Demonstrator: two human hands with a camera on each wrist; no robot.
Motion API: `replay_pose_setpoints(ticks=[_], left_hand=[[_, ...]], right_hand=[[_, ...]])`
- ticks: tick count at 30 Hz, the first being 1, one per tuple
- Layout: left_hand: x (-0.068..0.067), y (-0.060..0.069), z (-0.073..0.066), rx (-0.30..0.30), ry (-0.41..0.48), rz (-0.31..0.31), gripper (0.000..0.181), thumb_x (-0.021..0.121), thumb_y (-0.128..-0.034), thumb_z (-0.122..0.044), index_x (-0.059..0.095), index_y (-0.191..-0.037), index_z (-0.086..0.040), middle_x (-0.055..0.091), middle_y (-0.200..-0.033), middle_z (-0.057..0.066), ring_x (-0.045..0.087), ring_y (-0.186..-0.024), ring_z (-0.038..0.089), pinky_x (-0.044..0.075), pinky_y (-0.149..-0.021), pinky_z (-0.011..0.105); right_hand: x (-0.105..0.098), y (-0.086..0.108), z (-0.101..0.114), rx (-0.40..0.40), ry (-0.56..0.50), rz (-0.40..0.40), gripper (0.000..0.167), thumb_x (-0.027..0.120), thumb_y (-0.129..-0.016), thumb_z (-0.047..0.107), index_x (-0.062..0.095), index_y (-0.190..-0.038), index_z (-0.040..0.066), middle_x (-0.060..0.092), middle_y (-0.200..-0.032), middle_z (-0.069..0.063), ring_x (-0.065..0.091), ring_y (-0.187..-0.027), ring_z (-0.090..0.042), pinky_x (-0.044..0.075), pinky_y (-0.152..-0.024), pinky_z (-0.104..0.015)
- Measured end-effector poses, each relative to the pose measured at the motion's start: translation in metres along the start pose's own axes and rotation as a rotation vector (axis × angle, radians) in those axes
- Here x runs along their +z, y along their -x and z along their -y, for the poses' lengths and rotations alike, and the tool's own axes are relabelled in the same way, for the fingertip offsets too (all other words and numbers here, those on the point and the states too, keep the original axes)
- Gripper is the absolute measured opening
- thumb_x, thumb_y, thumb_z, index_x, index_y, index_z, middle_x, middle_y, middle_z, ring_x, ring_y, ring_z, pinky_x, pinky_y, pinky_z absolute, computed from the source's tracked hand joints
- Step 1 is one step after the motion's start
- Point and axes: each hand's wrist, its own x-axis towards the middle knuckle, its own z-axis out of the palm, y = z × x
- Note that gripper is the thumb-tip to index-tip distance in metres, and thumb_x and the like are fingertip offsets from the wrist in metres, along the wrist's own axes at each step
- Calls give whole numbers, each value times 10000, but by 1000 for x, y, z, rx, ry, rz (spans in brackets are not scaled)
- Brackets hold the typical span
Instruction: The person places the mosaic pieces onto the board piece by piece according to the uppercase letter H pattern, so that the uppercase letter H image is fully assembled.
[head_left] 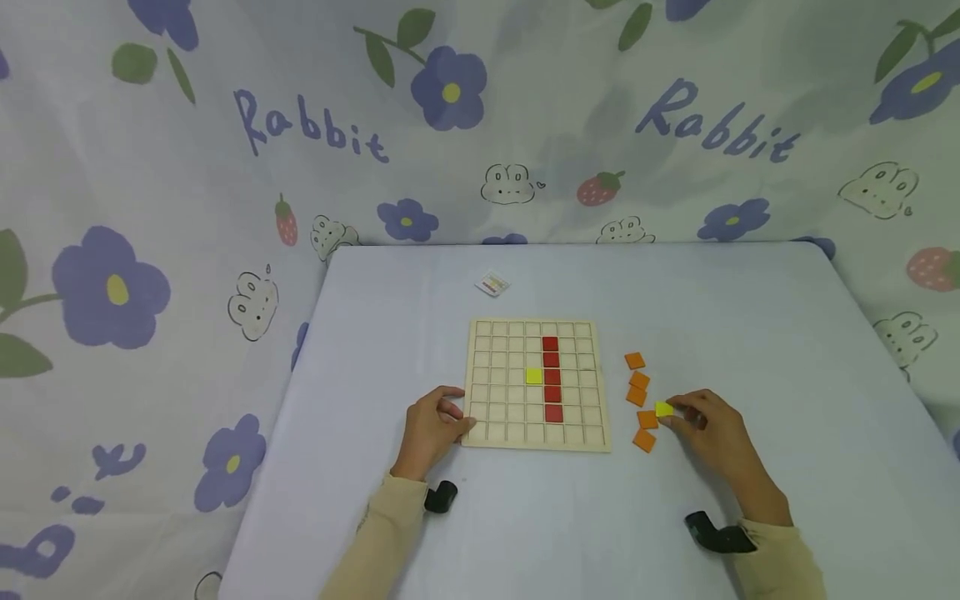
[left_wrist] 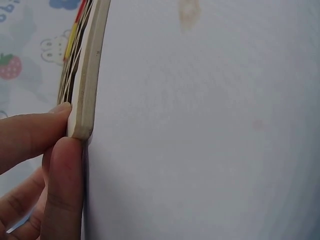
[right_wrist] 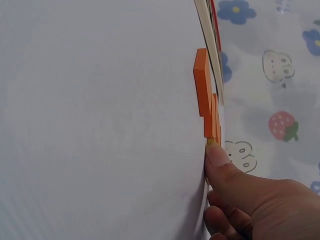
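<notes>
Apparent pickup: a yellow square tile (head_left: pixel 663 409) is pinched by right hand (head_left: pixel 708 427), pale wooden grid board (head_left: pixel 517 394) by left hand (head_left: pixel 429 427); tile-lifting seems needed

Beige long sleeves (head_left: pixel 386 537) are worn, ended well behind the fingers (left_wrist: pixel 30 137). On the thumb side, a bent, glossy black device (head_left: pixel 441 497) is worn at the left cuff (head_left: pixel 407 490), and a black counterpart (head_left: pixel 720 535) at the right.

Left fingers (left_wrist: pixel 64 187) and right fingers (right_wrist: pixel 218 219), each in a pinch
</notes>
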Motion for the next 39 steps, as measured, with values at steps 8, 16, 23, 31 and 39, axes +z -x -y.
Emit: replay_pose_setpoints(ticks=[8,16,23,31,39], left_hand=[[1,-1,-1,4,-6,-13,454,821,-790,-16,669,-1216,-48,649,-857,94,635,-600,110,558,-562,261],[2,1,-2,21,-44,-39,432,822,-785,-19,683,-1193,-47,649,-845,85,606,-623,107,541,-562,246],[3,2,-2,40,-55,-51,426,827,-782,-19,690,-1185,-44,651,-831,81,597,-615,101,531,-554,233],[3,2,-3,41,-64,-51,431,828,-781,-30,693,-1190,-51,656,-830,74,591,-627,102,526,-559,228],[2,1,-2,37,-65,-43,436,828,-781,-31,689,-1194,-50,658,-833,77,592,-622,102,526,-559,235]], right_hand=[[-1,-3,3,35,14,5,259,820,-830,125,732,-1059,41,652,-924,-80,498,-755,-111,422,-588,-182],[0,-3,9,8,-4,-72,264,831,-811,86,738,-1056,57,675,-928,-82,468,-740,-14,420,-604,-145],[12,-7,24,-21,-25,-53,266,831,-809,88,742,-1058,54,692,-959,-71,480,-764,-38,427,-620,-167],[23,-10,48,-38,-54,14,275,833,-796,64,744,-1055,44,669,-924,-31,497,-763,-69,452,-625,-167],[30,-9,63,-54,-74,47,287,845,-785,92,744,-1053,68,671,-936,-31,474,-772,-102,422,-619,-179]])
